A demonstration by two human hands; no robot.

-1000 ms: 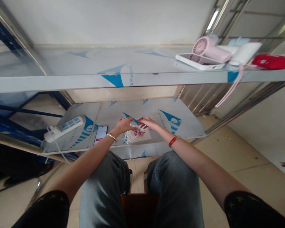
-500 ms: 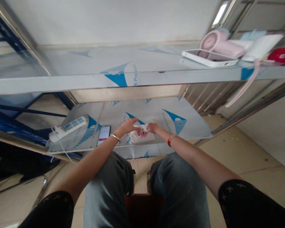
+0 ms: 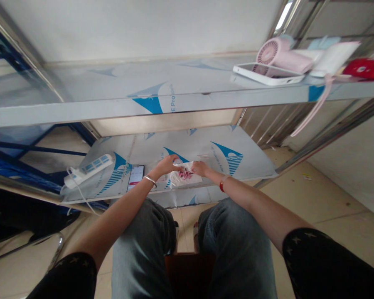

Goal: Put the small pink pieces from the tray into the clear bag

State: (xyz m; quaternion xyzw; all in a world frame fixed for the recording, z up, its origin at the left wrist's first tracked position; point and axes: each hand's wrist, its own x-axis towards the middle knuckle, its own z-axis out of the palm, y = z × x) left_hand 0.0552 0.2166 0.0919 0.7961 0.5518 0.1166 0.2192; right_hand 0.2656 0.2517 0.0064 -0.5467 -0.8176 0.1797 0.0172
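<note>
Curled since earlier, the right hand pinches a crinkled clear bag, contents blurred, left hand half-open, hold unclear.

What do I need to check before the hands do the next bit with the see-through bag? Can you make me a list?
1. Right hand has the see-through bag: ok, its fingers are closed at the bag's upper part.
2. Left hand has a firm grip: cannot tell, its fingers are at the bag but too small to see clearly.
3. Bag's mouth is open: cannot tell, the plastic is crumpled and blurry.
4. Phone is apart from the bag: ok, it lies on the lower shelf, to the bag's left.
5. Pink strap is tucked up: not ok, it hangs over the upper shelf edge.
</note>
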